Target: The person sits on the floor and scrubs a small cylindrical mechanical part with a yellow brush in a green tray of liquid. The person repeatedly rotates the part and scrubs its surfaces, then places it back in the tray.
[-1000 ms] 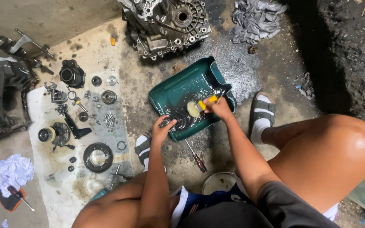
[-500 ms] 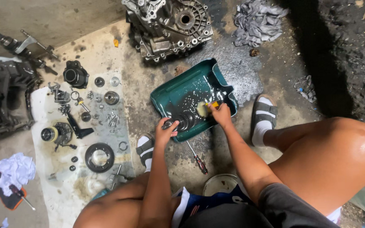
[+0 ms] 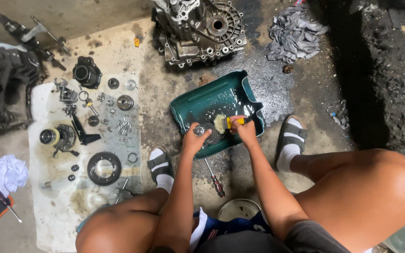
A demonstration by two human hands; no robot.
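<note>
Meanwhile left hand (image 3: 194, 139) fingers grip gear (image 3: 207, 132), right hand (image 3: 243, 129) clenches brush (image 3: 226, 123) in green tray (image 3: 221, 93); screwdriver (image 3: 215, 178) nearby

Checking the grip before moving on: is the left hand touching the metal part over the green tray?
Touching. The head view shows the left hand wrapped around the metal part, no gap, above the green tray.

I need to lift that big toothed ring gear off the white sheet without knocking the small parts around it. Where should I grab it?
The large ring gear lies flat on the white sheet, so probably come straight down from above. Its open centre lets fingers hook inside while a thumb pinches the toothed rim. The lower-left edge looks best: small washers lie near its right side, and small dark pieces sit to its left.
</note>
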